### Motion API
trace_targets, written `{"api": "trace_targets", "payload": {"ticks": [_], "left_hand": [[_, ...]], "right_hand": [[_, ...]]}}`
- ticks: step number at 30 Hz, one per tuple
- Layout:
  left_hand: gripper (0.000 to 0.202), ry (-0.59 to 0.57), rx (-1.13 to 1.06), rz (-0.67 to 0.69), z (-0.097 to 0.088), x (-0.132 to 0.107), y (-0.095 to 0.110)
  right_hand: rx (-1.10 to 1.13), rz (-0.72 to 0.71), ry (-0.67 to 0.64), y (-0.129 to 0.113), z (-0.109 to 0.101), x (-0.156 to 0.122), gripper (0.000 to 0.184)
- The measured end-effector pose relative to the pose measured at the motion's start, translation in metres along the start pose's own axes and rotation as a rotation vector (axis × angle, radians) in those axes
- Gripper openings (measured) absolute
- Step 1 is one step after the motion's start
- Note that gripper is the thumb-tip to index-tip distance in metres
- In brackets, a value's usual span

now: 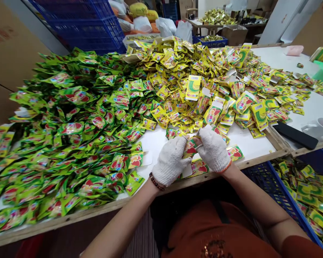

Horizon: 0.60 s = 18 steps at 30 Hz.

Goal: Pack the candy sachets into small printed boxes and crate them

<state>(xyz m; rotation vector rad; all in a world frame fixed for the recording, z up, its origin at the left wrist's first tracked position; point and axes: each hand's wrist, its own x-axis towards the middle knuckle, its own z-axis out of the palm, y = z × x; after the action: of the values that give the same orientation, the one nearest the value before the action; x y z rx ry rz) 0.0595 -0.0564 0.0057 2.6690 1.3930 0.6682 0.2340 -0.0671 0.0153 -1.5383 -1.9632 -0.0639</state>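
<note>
Sachet: small green-and-red foil sachet (190, 147), held between both hands just above the white tabletop (156, 141).
Left hand (171, 161): white knit glove, fingers clamped on the sachet.
Right hand (213, 149): white knit glove, fingers pinching the sachet's top.
Left of sachet: heap of green foil packets (70, 132).
Beyond sachet: heap of yellow foil packets (177, 64).

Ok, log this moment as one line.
left hand: grips sachet | right hand: grips same sachet | green pile: table left | yellow pile: beyond hands | blue crate: right
</note>
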Motion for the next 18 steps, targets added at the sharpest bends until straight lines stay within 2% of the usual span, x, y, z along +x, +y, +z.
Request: {"api": "trace_targets", "payload": {"ticks": [3, 5, 8, 12, 18], "left_hand": [[0.055, 0.025, 0.08, -0.031, 0.001, -0.001, -0.001], [0.061, 0.022, 0.13, 0.001, 0.001, -0.001, -0.002], [0.067, 0.01, 0.147, 0.077, 0.001, -0.001, 0.0], [0.066, -0.044, 0.151, 0.078, 0.004, -0.001, 0.01], [0.069, -0.138, 0.14, 0.018, -0.006, -0.005, 0.02]], "right_hand": [[0.112, -0.021, -0.189, 0.005, -0.016, 0.002, 0.016], [0.245, -0.034, -0.263, 0.012, -0.026, 0.003, 0.02], [0.327, 0.013, -0.285, 0.021, -0.031, 0.003, 0.026], [0.287, 0.084, -0.391, 0.023, -0.025, 0.003, 0.017], [0.643, 0.226, -0.454, 0.026, -0.025, -0.005, 0.018]]}}
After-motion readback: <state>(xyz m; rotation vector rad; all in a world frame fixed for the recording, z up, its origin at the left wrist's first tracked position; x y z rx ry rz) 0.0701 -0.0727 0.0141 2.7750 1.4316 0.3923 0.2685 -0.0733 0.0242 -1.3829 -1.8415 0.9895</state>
